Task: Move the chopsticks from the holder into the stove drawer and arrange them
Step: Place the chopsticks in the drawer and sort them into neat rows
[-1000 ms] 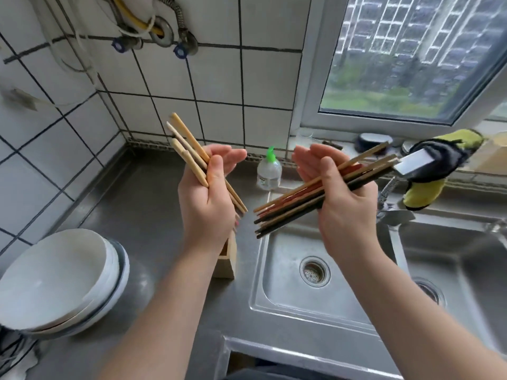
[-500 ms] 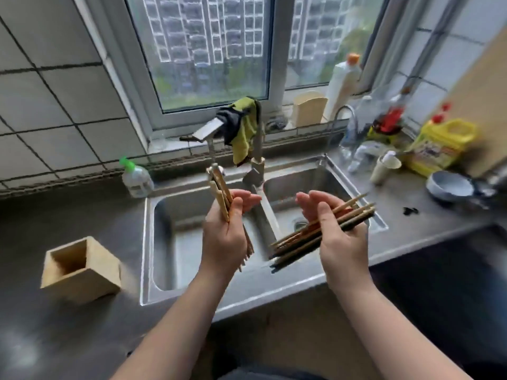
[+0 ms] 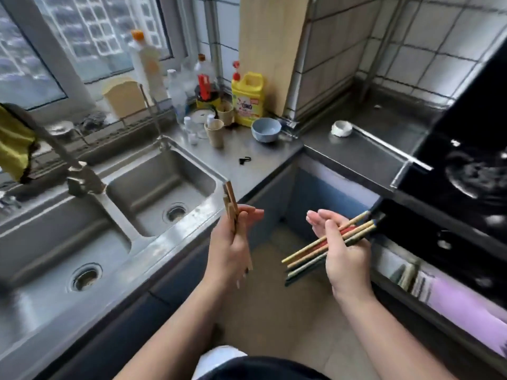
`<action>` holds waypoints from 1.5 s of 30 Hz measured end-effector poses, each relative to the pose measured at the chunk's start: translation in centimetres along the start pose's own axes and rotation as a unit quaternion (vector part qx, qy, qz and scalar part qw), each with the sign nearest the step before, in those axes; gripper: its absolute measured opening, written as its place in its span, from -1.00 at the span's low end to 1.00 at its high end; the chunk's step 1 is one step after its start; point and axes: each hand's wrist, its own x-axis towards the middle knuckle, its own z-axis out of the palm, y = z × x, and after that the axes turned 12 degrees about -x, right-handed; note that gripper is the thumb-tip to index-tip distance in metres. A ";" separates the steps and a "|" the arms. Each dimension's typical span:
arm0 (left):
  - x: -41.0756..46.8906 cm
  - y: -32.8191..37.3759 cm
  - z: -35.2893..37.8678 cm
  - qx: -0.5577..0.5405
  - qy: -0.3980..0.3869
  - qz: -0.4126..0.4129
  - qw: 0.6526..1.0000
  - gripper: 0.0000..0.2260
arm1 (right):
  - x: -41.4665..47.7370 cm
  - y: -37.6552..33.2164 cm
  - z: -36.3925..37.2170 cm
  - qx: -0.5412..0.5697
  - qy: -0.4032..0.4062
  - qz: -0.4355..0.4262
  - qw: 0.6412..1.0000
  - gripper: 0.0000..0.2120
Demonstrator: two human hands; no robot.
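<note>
The left hand [image 3: 233, 248] is closed round a bundle of pale wooden chopsticks [image 3: 230, 204] rising above its grip; the right hand [image 3: 343, 250] clasps mixed coloured chopsticks [image 3: 307, 250] slanting across its palm; the open stove drawer [image 3: 406, 272] just beyond that grip awaits them, so placing and arranging remain.

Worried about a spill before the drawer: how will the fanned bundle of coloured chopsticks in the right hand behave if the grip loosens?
The coloured chopsticks look thin, straight and stiff, so probably light. Already splayed across the right hand, they would likely slide apart singly. They seem round, so they may roll once dropped.
</note>
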 end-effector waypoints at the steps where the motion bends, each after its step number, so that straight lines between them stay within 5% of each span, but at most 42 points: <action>1: 0.1 -0.3 1.9 0.004 -0.021 -0.005 1.000 -0.81 | 0.2 0.1 -1.9 -0.007 0.023 -0.001 1.000 -0.79; 10: 0.5 -4.7 18.7 -0.042 -0.206 -0.040 0.977 -0.82 | 1.7 0.9 -16.5 -0.054 0.212 0.009 0.976 -0.77; 19: 1.7 -9.4 34.6 -0.024 -0.346 -0.069 0.935 -0.75 | 7.0 3.2 -30.1 -0.193 0.303 0.069 0.931 -0.80; 33: 0.9 -21.5 51.2 0.041 -0.531 -0.154 0.832 -0.78 | 15.3 9.9 -43.2 -0.247 0.404 0.167 0.865 -0.80; 45: -6.9 -37.4 58.6 0.120 -0.545 -0.200 0.805 -0.82 | 18.7 27.5 -53.8 -0.194 0.364 0.264 0.872 -0.86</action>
